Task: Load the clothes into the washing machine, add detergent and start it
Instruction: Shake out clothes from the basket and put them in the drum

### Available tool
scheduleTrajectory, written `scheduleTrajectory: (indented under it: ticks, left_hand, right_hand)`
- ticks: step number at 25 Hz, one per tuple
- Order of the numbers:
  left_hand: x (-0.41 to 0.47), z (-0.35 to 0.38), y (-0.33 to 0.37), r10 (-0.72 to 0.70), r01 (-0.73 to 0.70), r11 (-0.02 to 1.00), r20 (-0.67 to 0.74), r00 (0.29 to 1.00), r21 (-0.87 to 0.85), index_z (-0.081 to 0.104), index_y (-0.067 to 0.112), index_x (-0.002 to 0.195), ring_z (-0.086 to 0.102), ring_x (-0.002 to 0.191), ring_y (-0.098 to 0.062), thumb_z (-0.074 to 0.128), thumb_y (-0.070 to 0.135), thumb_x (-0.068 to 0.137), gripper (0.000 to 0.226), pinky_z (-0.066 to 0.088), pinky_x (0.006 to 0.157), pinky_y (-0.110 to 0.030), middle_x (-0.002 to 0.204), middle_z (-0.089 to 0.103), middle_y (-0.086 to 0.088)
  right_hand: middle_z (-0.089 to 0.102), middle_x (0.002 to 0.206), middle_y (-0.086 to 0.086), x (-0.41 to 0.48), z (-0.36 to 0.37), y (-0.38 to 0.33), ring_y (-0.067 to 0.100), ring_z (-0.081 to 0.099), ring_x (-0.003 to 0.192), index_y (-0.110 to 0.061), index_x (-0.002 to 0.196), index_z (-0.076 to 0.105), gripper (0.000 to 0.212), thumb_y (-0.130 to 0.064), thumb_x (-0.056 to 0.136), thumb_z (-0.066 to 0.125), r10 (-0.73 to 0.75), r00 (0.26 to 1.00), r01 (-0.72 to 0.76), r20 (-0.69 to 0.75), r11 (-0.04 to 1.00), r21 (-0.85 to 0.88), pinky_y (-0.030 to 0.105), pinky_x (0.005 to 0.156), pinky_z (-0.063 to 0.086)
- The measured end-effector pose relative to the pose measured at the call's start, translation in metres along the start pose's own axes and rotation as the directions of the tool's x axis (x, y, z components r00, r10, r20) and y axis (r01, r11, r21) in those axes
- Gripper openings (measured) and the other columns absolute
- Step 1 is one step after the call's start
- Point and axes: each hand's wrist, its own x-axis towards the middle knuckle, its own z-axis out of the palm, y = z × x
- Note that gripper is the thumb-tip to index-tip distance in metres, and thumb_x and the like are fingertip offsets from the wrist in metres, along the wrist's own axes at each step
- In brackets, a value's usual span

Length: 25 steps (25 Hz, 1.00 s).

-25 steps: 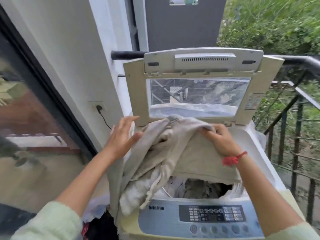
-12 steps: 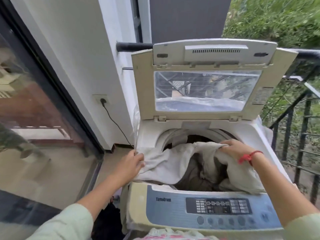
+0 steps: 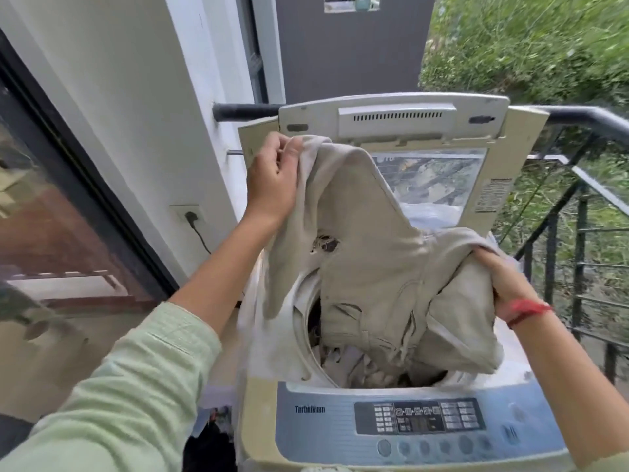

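Soft, even daylight fills the scene, casting no hard shadows. The glass door (image 3: 68,212) carries hazy reflections. Wide-angle distortion bends the wall (image 3: 143,97) and railing (image 3: 585,117), and the greenery (image 3: 531,46) smears with motion blur.

the beige garment (image 3: 367,253) pinched in the left hand's fingers (image 3: 289,155) is matt woven cloth; the washing machine (image 3: 265,420) beneath them is yellowed smooth plastic.

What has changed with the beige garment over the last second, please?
The left hand has pinched one end of the beige garment and lifted it high; before, it lay draped over the drum. The right hand still grips the other end. The lid stays open.
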Motion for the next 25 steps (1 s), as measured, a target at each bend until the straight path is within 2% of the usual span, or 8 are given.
scheduleTrajectory:
  ticks: [4,8,11,14,17,20,23,25]
  left_hand:
    - [-0.038,0.028,-0.021,-0.048,0.046,0.969,-0.006,0.999,-0.243,0.045,0.018,0.077,0.04,0.058,0.0,0.04,0.03,0.1,0.026,0.035,0.058,-0.022,0.065,0.044,0.008]
    - [-0.098,0.039,-0.116,-0.075,-0.018,0.964,0.337,0.938,0.265,0.045,0.011,0.084,0.051,0.075,-0.025,0.035,0.039,0.098,0.033,0.03,0.063,-0.032,0.079,0.05,-0.006]
    - [-0.112,0.045,-0.153,-0.397,-0.197,0.744,0.66,0.638,0.638,0.051,0.012,0.098,0.056,0.094,-0.034,0.039,0.033,0.097,0.024,0.038,0.07,-0.036,0.105,0.058,-0.015]
    - [-0.106,0.068,-0.149,-0.572,-0.363,0.619,0.716,0.4,0.697,0.056,0.021,0.096,0.056,0.096,-0.025,0.048,0.033,0.09,0.015,0.04,0.071,-0.031,0.104,0.061,-0.004]
    - [-0.089,0.102,-0.146,-0.611,-0.089,0.687,0.64,0.466,0.721,0.057,0.021,0.091,0.058,0.096,-0.027,0.051,0.03,0.088,0.011,0.038,0.07,-0.03,0.095,0.058,-0.003]
    - [-0.078,0.124,-0.146,-0.544,0.372,0.791,0.28,0.791,0.485,0.051,0.007,0.108,0.052,0.105,-0.034,0.043,0.024,0.096,0.022,0.038,0.081,-0.035,0.115,0.051,-0.017]
    - [-0.096,0.126,-0.148,-0.283,0.148,0.895,0.28,0.917,0.421,0.047,0.002,0.116,0.05,0.1,-0.035,0.037,0.022,0.098,0.029,0.039,0.08,-0.039,0.115,0.047,-0.018]
    - [-0.134,0.124,-0.168,-0.262,-0.304,0.716,0.646,0.717,0.628,0.048,0.006,0.124,0.053,0.1,-0.029,0.023,0.025,0.098,0.04,0.042,0.085,-0.041,0.116,0.052,-0.012]
  right_hand:
    - [0.069,0.102,0.004,0.009,-0.019,-0.024,0.02,0.064,0.098,-0.019,0.109,0.063,0.024,-0.028,0.095,0.046,-0.008,0.997,0.031,-0.073,0.943,0.33,0.033,0.082,0.056]
    - [0.062,0.113,0.009,0.014,-0.029,-0.023,0.012,0.065,0.093,-0.016,0.114,0.06,0.024,-0.015,0.094,0.047,-0.136,0.984,0.148,-0.114,0.984,0.102,0.032,0.082,0.055]
    - [0.054,0.128,0.005,0.011,-0.038,-0.001,0.014,0.055,0.11,-0.021,0.121,0.055,0.031,-0.017,0.09,0.054,0.032,0.994,0.009,0.105,0.93,-0.366,0.034,0.095,0.048]
    - [0.054,0.125,0.0,0.01,-0.017,0.018,0.013,0.051,0.109,-0.02,0.132,0.047,0.043,-0.012,0.091,0.056,0.422,0.86,-0.053,0.286,0.632,-0.773,0.023,0.087,0.044]
    - [0.059,0.122,0.008,0.037,0.028,0.041,0.025,0.059,0.104,-0.014,0.127,0.054,0.043,-0.003,0.085,0.056,0.435,0.846,0.137,0.309,0.383,-0.913,0.029,0.083,0.053]
    - [0.06,0.125,0.014,0.062,0.052,0.057,0.03,0.055,0.115,-0.006,0.123,0.057,0.042,0.002,0.082,0.05,-0.076,0.997,0.045,0.007,0.511,-0.858,0.029,0.095,0.041]
    - [0.061,0.118,0.01,0.057,0.053,0.082,0.023,0.055,0.107,-0.006,0.107,0.063,0.042,0.001,0.071,0.044,-0.489,0.869,0.361,0.071,0.53,-0.767,0.029,0.088,0.041]
    - [0.061,0.115,0.01,0.038,0.061,0.109,0.025,0.055,0.107,-0.006,0.104,0.064,0.038,-0.005,0.071,0.043,-0.323,0.85,0.517,0.415,0.366,-0.774,0.031,0.087,0.041]
